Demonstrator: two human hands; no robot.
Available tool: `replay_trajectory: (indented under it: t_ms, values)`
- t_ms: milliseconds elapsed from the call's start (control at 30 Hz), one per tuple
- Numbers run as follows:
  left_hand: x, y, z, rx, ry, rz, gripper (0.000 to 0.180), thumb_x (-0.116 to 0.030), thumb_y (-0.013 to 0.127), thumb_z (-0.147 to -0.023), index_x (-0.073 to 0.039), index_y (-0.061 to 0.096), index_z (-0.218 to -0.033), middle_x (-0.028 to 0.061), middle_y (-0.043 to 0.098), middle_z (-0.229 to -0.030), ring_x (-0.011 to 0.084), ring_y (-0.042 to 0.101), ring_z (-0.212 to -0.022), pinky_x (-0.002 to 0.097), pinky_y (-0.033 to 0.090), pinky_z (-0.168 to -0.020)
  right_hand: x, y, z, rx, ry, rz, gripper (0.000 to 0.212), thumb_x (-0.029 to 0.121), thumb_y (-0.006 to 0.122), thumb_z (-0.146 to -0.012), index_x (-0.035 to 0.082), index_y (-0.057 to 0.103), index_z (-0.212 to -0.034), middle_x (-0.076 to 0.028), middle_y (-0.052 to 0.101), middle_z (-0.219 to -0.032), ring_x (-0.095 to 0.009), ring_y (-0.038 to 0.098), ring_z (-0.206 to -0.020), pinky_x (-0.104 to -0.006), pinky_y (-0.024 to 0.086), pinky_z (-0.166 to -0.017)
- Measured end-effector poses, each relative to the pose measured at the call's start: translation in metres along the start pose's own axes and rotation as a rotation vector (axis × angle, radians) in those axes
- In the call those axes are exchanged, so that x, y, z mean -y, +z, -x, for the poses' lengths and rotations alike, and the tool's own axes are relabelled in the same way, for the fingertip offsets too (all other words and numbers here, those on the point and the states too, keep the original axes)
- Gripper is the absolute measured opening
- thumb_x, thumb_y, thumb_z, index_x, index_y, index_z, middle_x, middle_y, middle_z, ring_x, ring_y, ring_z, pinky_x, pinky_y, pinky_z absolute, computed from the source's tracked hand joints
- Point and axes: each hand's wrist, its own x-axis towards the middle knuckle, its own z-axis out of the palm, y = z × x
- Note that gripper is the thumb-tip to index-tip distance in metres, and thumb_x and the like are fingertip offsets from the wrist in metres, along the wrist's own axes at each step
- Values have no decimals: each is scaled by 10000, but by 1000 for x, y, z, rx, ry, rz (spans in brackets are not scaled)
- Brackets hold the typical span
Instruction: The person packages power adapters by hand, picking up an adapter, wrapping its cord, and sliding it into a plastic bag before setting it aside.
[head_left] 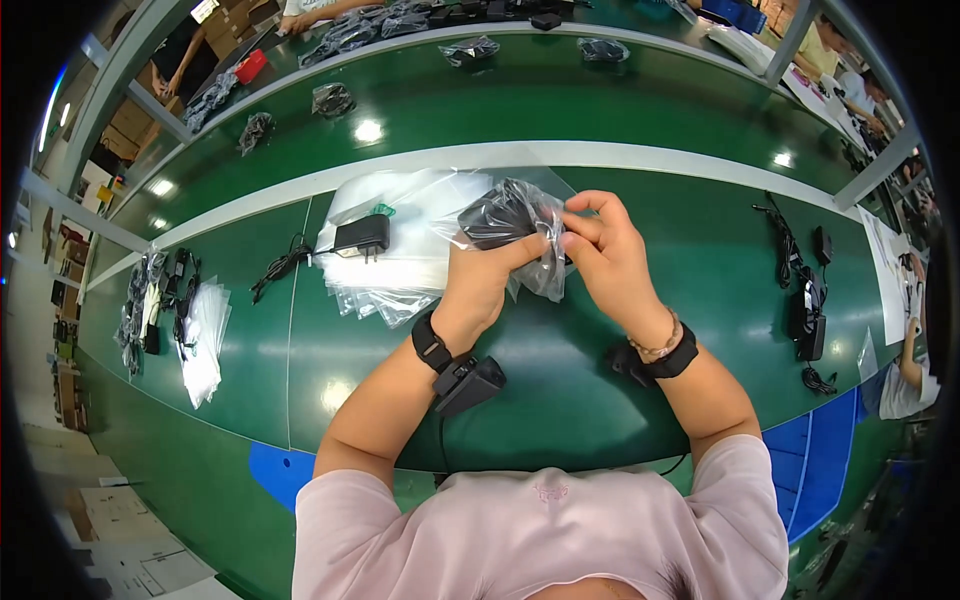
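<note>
So, your left hand (480,280) holds 1 black thing (492,220) in a clear bag (543,281) over the green table (570,370), likely to steady it, while your right hand (608,248) pinches maybe the bag's edge.

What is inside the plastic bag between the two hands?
Inside the plastic bag is a black object; the left hand partly covers its lower edge, and creases hide its exact shape.

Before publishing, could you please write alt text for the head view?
A left hand and right hand handle a crumpled clear plastic bag holding a black object over a green table; a black plug adapter lies on flat transparent bags.
</note>
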Motion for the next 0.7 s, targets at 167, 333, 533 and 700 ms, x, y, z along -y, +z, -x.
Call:
replay_trajectory:
  t_ms: [167,333,533,700]
  values:
    - [1,-2,1,57,-7,18,298,37,645,-727,-22,574,-1010,40,616,-941,132,594,-850,264,488,-746,18,-11,-2,139,49,244,320,-48,475,-843,9,425,-1154,-126,592,-1106,-86,538,-946,-207,442,-772]
    - [2,-5,2,130,-100,106,337,29,644,-736,-27,552,-1055,39,607,-962,134,592,-862,272,492,-755,12,-4,-7,138,4,-334,367,-38,517,-835,29,401,-1176,-130,571,-1140,-97,555,-933,-208,461,-731]
    - [-1,4,5,130,-127,161,353,28,641,-745,-32,539,-1077,36,607,-966,134,593,-857,281,494,-757,19,-5,-6,34,106,-660,427,-37,512,-839,37,381,-1238,-138,551,-1171,-111,569,-928,-214,476,-727]
    - [3,0,2,70,-180,165,350,26,635,-755,-39,537,-1085,36,605,-972,136,590,-873,286,490,-767,-6,-6,-8,-81,253,-436,503,-44,494,-844,29,321,-1311,-139,531,-1195,-116,579,-911,-222,484,-731]
